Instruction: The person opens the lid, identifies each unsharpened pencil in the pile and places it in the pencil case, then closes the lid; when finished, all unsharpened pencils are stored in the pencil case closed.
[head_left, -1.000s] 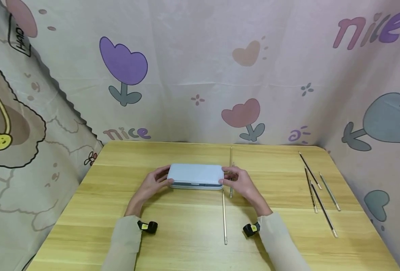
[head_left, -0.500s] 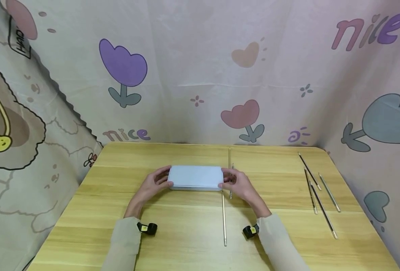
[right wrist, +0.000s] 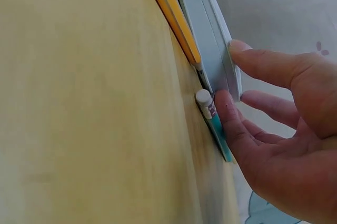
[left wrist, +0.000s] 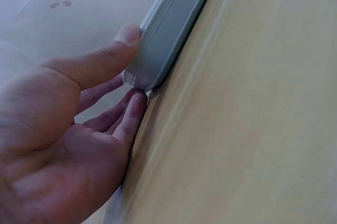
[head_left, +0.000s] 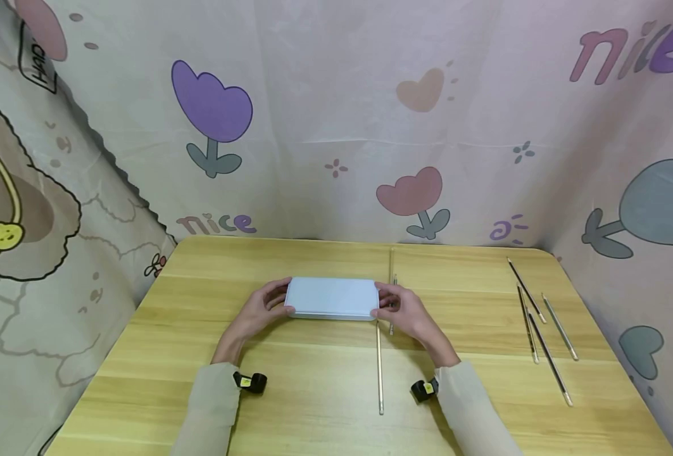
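Observation:
A pale blue-white pencil case point(head_left: 333, 296) lies in the middle of the table with its lid down. My left hand point(head_left: 259, 310) holds its left end, thumb on the front upper edge and fingers around the side. At the opposite end my right hand point(head_left: 406, 310) grips the case in the same way. In the right wrist view a teal pencil point(right wrist: 218, 132) with a white eraser lies right beside the fingers. A yellow-orange pencil point(right wrist: 171, 16) runs along the case's front there. The case's back edge is visible only in the head view.
Several dark and greenish pencils point(head_left: 547, 354) are scattered on the right of the wooden table point(head_left: 290, 405). One light pencil point(head_left: 380, 373) points from the case toward the near edge. Another thin pencil point(head_left: 392, 259) lies behind the right hand. A patterned cloth point(head_left: 313, 114) hangs behind the table.
The case's lid, which showed a dark gap along the front a second ago, has come down flush. Both hands stay at its ends; the head view has shifted slightly.

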Motion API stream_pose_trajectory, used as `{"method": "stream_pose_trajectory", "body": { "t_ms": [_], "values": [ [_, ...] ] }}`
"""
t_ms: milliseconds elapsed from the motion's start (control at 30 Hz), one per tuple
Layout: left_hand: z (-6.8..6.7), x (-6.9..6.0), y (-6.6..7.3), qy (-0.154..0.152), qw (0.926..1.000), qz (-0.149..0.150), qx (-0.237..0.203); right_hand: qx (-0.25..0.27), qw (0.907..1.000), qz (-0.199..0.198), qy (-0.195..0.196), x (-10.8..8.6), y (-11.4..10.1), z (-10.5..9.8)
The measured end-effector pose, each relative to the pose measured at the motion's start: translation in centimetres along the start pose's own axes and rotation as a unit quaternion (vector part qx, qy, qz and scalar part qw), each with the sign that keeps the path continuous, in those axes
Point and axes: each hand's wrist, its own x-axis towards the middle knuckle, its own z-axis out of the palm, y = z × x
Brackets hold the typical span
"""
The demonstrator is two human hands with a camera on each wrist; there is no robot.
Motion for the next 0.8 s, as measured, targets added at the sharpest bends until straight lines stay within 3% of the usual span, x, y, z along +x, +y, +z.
{"method": "stream_pose_trajectory", "body": {
  "t_ms": [267,600,800],
  "values": [
    [0.2,0.0,-0.1,-0.004,1.0,0.001,-0.008,-0.012,0.9999,0.0,0.007,-0.3,0.2,0.1],
    [-0.3,0.0,-0.3,0.004,0.9999,0.006,-0.015,-0.039,0.9986,-0.03,0.017,-0.2,-0.1,0.1],
    [-1.5,-0.7,-0.5,0.03,0.9988,0.027,-0.027,-0.006,0.9972,-0.067,0.034,0.1,-0.5,-0.6]
  ]
}}
